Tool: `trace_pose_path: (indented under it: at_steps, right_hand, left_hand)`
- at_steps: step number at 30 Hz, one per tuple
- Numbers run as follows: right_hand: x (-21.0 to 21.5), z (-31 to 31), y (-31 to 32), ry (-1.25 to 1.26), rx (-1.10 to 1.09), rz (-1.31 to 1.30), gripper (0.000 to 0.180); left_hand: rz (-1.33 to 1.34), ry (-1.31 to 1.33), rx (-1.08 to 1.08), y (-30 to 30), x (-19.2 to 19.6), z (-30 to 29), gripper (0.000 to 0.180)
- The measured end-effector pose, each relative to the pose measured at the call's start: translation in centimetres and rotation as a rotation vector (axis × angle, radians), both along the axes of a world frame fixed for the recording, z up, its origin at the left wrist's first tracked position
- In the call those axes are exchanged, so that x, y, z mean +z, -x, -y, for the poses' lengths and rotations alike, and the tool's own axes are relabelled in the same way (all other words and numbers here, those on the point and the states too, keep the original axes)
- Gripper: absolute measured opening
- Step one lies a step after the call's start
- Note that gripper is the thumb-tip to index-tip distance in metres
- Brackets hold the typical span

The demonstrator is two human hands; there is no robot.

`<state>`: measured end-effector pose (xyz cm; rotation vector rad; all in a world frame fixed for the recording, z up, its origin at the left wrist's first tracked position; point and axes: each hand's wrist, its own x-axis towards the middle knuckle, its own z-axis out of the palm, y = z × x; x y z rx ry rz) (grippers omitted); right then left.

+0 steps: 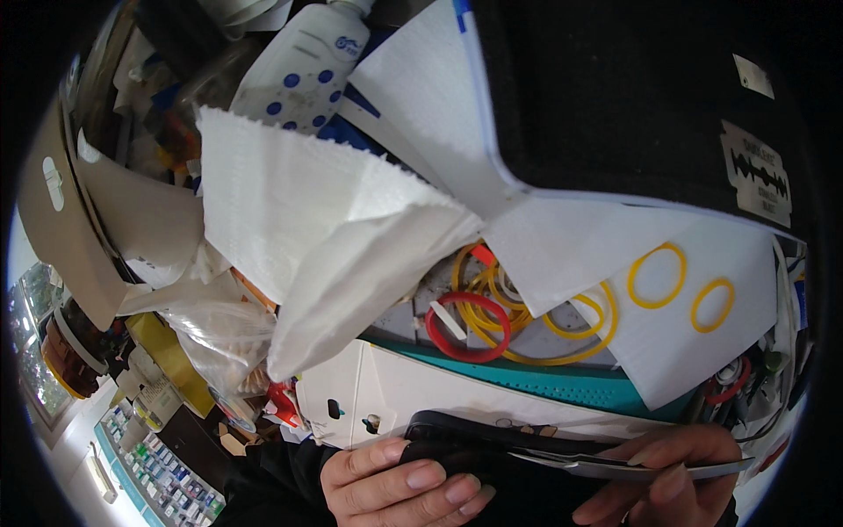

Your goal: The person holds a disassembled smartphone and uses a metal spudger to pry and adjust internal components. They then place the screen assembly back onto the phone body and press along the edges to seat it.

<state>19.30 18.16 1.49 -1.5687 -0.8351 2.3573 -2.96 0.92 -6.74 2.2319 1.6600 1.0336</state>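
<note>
At the lower edge, my left hand (404,483) is closed round the left end of a black phone-like slab (439,429) with a rounded corner. My right hand (672,483) pinches a thin grey metal strip (606,467), which lies along the slab's edge and tapers toward the left. Whether the strip is wedged into the slab or only rests against it, I cannot tell. Much of the slab is dark and cut off by the picture's edge. Just beyond it is a white card (395,395) with cut-outs, beside a teal tray edge (544,379).
Yellow rubber bands (657,305) and a red band (468,354) lie on white paper and a grey surface. A crumpled tissue (290,202) stands before a white bottle (307,61). On a black board (606,97) lies a razor blade (757,176). Tools (729,382) crowd the right.
</note>
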Motion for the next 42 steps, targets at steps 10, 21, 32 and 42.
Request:
trace_pose_path:
  at_steps: [10,21,32,42]
  right_hand:
    - [0.1,0.1,0.1,0.012,-0.009,-0.005,0.037]
    - [0.1,0.1,0.2,-0.008,0.018,0.027,0.038]
    - [0.4,0.1,0.3,0.009,-0.004,0.031,0.038]
    - [0.1,0.1,0.2,0.004,-0.001,0.007,0.036]
  left_hand:
    - [0.012,0.017,-0.008,0.1,0.2,0.1,0.030]
    - [0.006,0.060,0.013,-0.1,0.7,0.1,0.032]
    - [-0.009,0.111,0.035,-0.2,1.3,0.3,0.034]
    - [-0.002,0.117,0.063,-0.4,1.5,0.3,0.036]
